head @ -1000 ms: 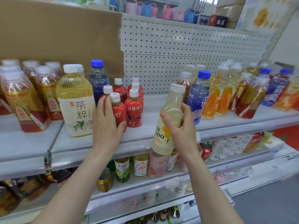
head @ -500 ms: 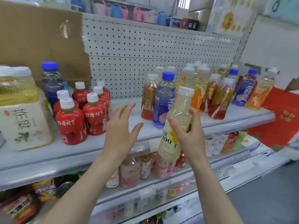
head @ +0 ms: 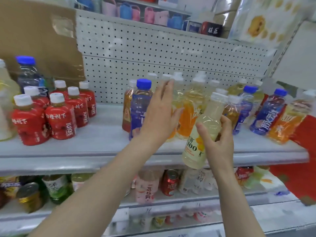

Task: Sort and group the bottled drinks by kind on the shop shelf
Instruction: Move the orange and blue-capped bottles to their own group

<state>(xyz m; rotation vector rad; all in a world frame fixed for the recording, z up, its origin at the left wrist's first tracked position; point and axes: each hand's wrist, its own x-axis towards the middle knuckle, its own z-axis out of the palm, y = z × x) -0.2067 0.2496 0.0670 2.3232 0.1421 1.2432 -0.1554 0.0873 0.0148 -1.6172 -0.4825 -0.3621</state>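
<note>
So the left hand [head: 159, 115] has let go of the red bottles [head: 51, 113] it was nudging a second ago and swung over to the mixed bunch on the right, fingers spread and empty, just in front of a blue-cap bottle [head: 140, 106] and the orange ones [head: 189, 113]. The right hand [head: 217, 142] is clamped round the pale bottle [head: 201, 132], tilted, held out in front of the shelf [head: 102, 134] edge, not set down yet. Looks like the reds are grouped and the person's now clearing a gap for the pale one beside its own kind at the back.
</note>
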